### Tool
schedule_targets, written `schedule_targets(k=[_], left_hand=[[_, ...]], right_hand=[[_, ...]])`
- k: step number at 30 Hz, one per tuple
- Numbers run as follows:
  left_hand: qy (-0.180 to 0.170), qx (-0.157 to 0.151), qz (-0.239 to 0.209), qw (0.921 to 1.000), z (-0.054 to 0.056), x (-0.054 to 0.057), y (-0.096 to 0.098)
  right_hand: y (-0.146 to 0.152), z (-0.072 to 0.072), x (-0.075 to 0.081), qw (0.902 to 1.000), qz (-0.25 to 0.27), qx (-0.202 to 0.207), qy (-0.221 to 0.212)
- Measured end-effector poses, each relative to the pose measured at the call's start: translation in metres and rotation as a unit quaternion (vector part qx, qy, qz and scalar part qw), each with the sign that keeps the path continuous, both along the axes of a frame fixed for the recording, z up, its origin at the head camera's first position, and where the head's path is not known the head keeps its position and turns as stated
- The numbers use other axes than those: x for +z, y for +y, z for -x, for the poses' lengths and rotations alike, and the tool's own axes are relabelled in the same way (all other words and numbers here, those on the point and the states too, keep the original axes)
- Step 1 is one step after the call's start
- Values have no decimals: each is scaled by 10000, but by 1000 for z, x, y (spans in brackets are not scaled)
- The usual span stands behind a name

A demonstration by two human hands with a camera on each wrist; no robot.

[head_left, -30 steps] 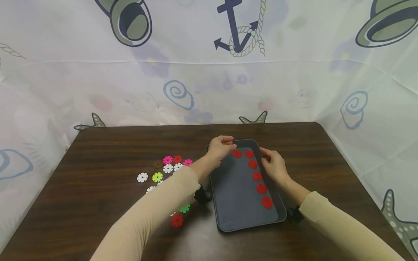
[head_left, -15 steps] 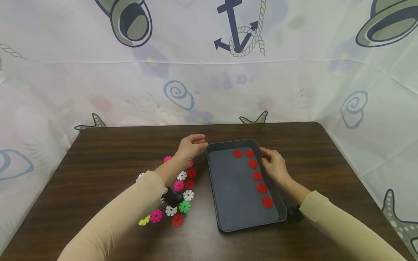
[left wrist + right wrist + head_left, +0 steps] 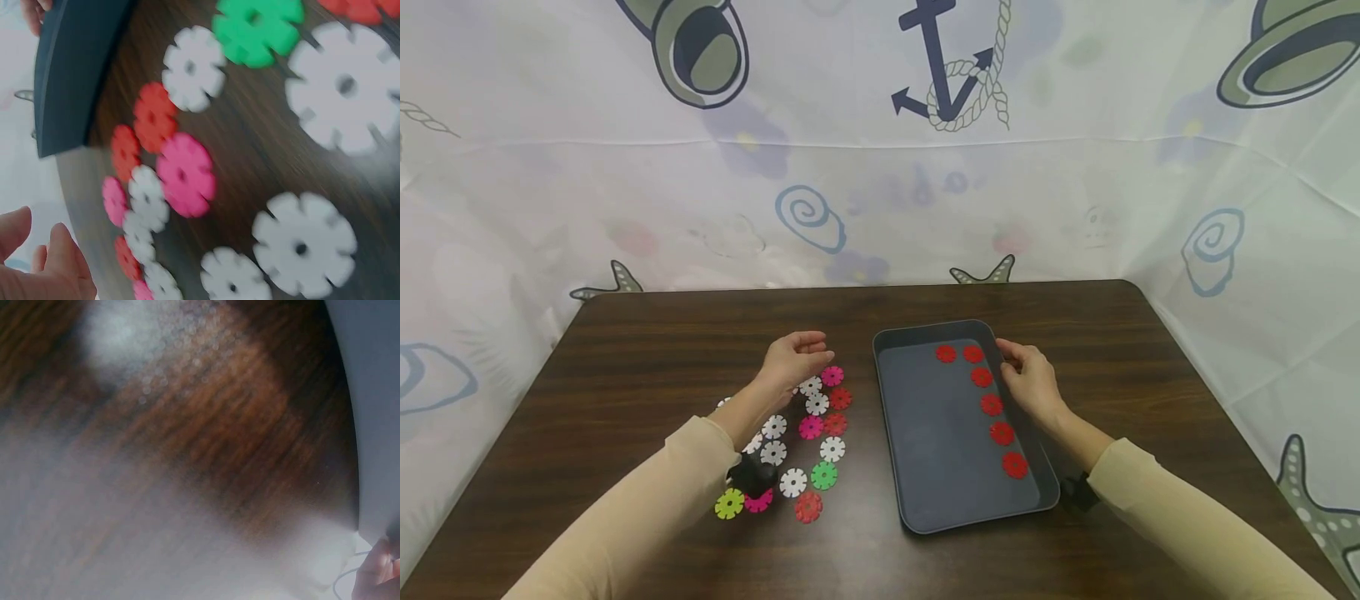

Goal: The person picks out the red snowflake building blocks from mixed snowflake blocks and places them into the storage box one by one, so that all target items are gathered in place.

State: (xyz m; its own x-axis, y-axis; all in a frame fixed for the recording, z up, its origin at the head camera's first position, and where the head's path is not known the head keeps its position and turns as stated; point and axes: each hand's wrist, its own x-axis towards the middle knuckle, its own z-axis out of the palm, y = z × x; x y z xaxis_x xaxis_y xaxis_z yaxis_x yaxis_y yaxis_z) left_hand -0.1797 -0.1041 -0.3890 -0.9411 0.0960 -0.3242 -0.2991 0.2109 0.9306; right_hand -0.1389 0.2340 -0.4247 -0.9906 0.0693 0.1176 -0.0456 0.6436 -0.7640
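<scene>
My left hand (image 3: 796,357) hovers over the far part of a group of notched plastic building discs, its fingers relaxed with nothing between them. In the left wrist view the thumb and fingers (image 3: 62,253) stand apart. White discs (image 3: 793,482), pink discs (image 3: 811,427), red discs (image 3: 808,507) and a green disc (image 3: 823,476) lie flat on the table; some are hidden under the left forearm. On the right, a dark grey baking tray (image 3: 932,467) holds several red discs (image 3: 1002,433) along its right side and far end. My right hand (image 3: 1030,379) grips the tray's right rim.
The brown wooden table (image 3: 662,533) ends at the back against a printed cloth (image 3: 880,233). A yellow-green disc (image 3: 729,503) lies at the near left of the group. A black wrist camera (image 3: 754,475) covers part of the discs.
The left hand has moved left from over the tray's far left corner to above the loose discs. The right hand and the tray stay put, and the red discs in it look the same.
</scene>
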Motion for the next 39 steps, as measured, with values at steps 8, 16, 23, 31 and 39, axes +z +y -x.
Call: schedule_targets(k=[8, 16, 23, 31, 39], left_hand=[[120, -98, 740, 9971, -6, -6, -22], [193, -16, 1181, 9928, -7, -13, -31], [481, -10, 1771, 9830, -3, -23, -32], [658, -58, 2325, 9703, -2, -25, -29], [1012, -180, 2758, 9557, -1, -26, -26]], right_hand=[[0, 0, 1, 10000, 22, -23, -22], [0, 0, 1, 10000, 61, -26, -46], [0, -2, 2, 10000, 18, 6, -61], [0, -2, 2, 10000, 40, -12, -71], [0, -2, 2, 10000, 57, 37, -50]])
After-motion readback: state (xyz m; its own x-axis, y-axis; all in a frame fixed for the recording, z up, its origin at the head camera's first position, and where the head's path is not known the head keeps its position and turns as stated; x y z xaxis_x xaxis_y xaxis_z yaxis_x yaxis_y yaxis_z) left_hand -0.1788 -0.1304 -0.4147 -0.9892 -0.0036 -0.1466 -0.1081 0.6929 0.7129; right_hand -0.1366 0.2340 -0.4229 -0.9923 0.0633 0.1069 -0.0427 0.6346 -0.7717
